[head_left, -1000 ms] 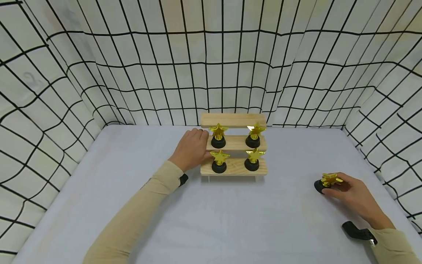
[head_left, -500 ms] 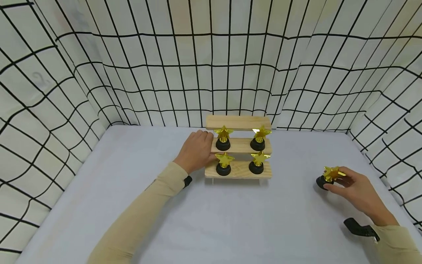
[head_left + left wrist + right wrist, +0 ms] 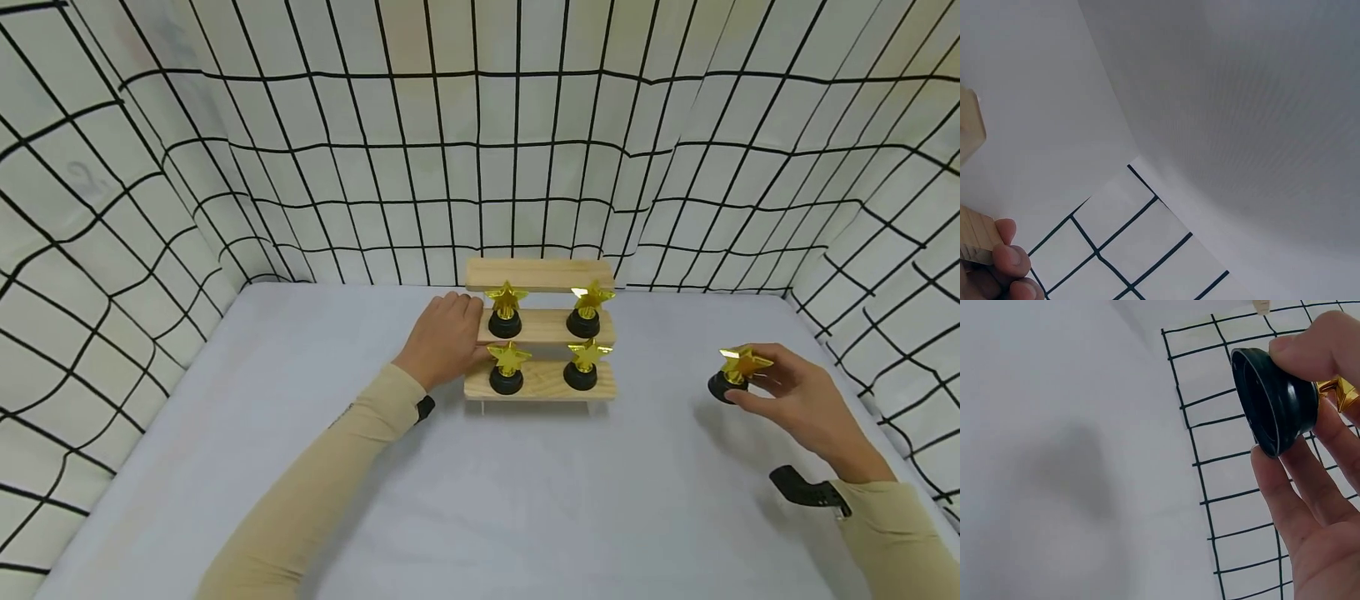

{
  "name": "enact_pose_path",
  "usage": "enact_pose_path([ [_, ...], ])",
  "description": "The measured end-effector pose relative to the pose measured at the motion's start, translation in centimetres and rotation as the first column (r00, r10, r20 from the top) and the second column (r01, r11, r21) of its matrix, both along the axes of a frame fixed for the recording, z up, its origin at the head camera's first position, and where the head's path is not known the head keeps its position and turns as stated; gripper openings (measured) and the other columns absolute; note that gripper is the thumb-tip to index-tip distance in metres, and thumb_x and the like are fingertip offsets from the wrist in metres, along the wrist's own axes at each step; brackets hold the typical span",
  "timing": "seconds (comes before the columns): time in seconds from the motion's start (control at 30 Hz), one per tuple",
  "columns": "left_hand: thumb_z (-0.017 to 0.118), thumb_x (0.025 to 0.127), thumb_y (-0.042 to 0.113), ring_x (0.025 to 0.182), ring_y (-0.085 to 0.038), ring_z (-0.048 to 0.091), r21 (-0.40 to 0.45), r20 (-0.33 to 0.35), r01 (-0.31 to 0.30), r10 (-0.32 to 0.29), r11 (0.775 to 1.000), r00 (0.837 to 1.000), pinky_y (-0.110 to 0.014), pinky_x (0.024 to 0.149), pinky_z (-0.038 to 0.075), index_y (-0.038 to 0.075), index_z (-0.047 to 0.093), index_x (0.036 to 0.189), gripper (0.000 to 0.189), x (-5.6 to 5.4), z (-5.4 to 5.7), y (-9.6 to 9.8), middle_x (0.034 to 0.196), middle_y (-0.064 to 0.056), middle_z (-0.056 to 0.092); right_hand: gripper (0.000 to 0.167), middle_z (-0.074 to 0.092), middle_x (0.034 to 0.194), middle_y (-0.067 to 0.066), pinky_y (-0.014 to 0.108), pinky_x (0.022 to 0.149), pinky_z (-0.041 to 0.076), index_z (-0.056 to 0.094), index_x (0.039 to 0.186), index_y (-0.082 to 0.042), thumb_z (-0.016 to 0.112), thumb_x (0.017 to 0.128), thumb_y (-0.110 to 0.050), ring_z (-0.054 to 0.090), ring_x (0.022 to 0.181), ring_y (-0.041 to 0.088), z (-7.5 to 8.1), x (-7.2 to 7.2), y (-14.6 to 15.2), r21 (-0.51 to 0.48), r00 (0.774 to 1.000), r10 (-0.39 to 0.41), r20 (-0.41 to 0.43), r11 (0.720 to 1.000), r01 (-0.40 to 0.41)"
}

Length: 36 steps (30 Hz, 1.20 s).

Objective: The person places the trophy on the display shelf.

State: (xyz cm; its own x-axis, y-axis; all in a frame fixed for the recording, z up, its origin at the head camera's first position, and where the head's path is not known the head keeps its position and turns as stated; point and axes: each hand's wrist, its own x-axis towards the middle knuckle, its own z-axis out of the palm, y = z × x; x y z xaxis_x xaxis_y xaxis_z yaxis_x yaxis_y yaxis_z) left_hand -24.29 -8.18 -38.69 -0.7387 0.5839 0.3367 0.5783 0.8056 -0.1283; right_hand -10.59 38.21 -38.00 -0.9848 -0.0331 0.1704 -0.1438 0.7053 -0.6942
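A three-tier wooden display stand (image 3: pixel 540 273) stands at the middle back of the table. My left hand (image 3: pixel 442 340) grips the left end of its middle tier; in the left wrist view the fingertips (image 3: pixel 1011 259) curl round the board's end (image 3: pixel 977 231). Two gold star trophies sit on the middle tier and two on the bottom one, among them the front left trophy (image 3: pixel 507 380). At the right, my right hand (image 3: pixel 806 408) holds another star trophy above the table, slightly tilted. Its hollow black base (image 3: pixel 1291 403) is pinched between thumb and fingers in the right wrist view.
White cloth (image 3: pixel 525 500) covers the table. Walls of white sheet with black grid netting (image 3: pixel 480 167) enclose the back and both sides. A black wrist camera mount (image 3: pixel 806 487) juts out beneath the right wrist.
My right hand has lifted the trophy up from the table, moving slightly away from me; its shadow now lies apart. The left hand keeps its hold on the stand.
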Motion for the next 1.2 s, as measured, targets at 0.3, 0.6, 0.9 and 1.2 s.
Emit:
enact_pose_path([
  [0.3,0.075,0.088,0.056,0.086,-0.025,0.054,-0.007,0.003,-0.008,0.008,1.000,1.000,-0.035,0.074,0.043,0.000,0.058,0.117,0.065,0.1,0.3,-0.3,0.102,-0.011,0.067,0.053,0.061,0.113,-0.027,-0.001,0.087,0.046,0.061,0.128,-0.007,0.083,0.081,0.004,0.058,0.104,-0.022,1.5,-0.7,-1.2,-0.056,0.993,0.051,-0.103,0.997,-0.057],
  [0.6,0.074,0.089,0.058,0.084,-0.024,0.054,-0.023,-0.006,-0.015,0.014,1.000,1.000,-0.036,0.074,0.045,0.001,0.059,0.116,0.065,0.2,0.3,-0.4,0.099,-0.010,0.066,0.053,0.058,0.115,-0.028,-0.002,0.085,0.045,0.060,0.127,-0.008,0.086,0.081,-0.001,0.057,0.102,-0.023,3.2,-1.4,-2.0,-0.019,0.991,0.031,-0.129,0.999,-0.034],
  [0.9,0.075,0.087,0.060,0.086,-0.023,0.054,-0.024,-0.005,-0.006,0.005,1.000,1.000,-0.034,0.074,0.044,0.002,0.058,0.114,0.067,0.0,0.2,-0.3,0.101,-0.009,0.067,0.055,0.058,0.115,-0.028,-0.002,0.085,0.045,0.061,0.128,-0.008,0.085,0.080,0.002,0.059,0.099,-0.022,5.3,-2.9,-3.4,-0.033,0.987,0.014,-0.159,0.999,-0.019],
  [1.2,0.069,0.090,0.064,0.083,-0.022,0.053,-0.039,-0.024,-0.008,0.007,0.999,1.000,-0.033,0.072,0.043,0.003,0.059,0.114,0.067,0.2,0.2,-0.4,0.098,-0.007,0.066,0.054,0.061,0.116,-0.027,-0.001,0.086,0.047,0.062,0.128,-0.012,0.085,0.080,0.001,0.062,0.100,-0.019,7.3,-4.8,-5.5,-0.064,0.980,0.032,-0.195,0.997,-0.045],
])
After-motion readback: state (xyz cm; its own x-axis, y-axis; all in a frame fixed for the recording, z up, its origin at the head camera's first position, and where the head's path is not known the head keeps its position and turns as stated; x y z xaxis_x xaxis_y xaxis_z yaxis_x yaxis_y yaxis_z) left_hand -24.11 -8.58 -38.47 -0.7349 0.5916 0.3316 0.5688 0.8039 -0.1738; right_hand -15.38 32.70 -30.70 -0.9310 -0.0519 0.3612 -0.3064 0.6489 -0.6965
